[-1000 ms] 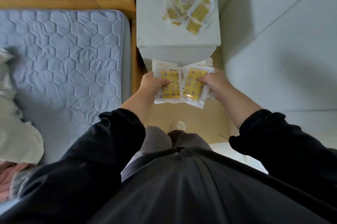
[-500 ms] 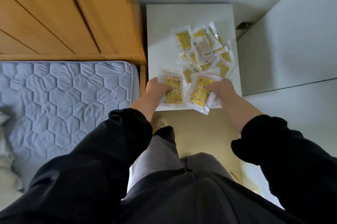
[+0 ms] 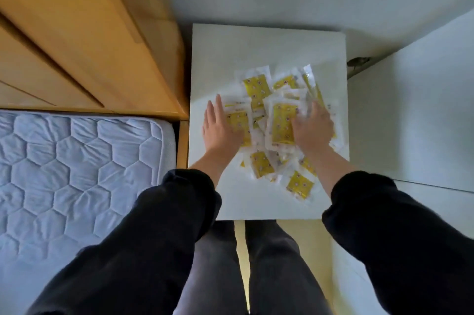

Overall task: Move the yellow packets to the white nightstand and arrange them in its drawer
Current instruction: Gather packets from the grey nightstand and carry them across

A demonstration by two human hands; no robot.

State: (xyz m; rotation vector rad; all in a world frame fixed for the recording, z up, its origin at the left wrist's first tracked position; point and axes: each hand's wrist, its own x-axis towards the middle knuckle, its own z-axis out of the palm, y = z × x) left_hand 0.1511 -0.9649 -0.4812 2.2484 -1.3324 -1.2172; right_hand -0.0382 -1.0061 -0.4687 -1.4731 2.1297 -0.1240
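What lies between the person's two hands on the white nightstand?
Yellow packets fill the gap between the left hand and right hand, lying on the nightstand; head view.

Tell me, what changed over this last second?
The left hand and right hand carried their packets forward onto the pile on the nightstand. The left hand has let go and lies flat; the right hand's grip is blurred. The pile stayed put.
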